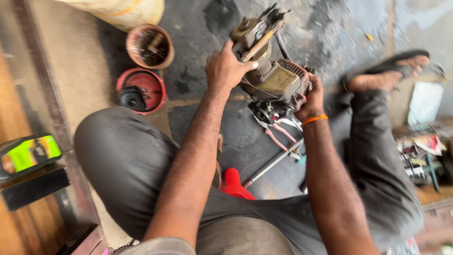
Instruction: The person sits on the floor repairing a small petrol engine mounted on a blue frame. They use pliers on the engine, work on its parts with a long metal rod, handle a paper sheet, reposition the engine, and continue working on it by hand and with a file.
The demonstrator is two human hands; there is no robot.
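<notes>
Above the stained floor point(198, 89), between the person's knees, a small engine point(273, 75) is held tilted, its long axis running up-left. The left hand point(226, 71) grips its upper end, fingers wrapped; the right hand point(311, 101) seems clasped round the lower housing, though blurred.

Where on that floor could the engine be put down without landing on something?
Bare concrete lies beyond the small engine, toward the top right, bordered by the sandalled foot. Another patch sits between the red bowl and the left hand. Under the right hand it is crowded: pliers and a metal rod.
</notes>
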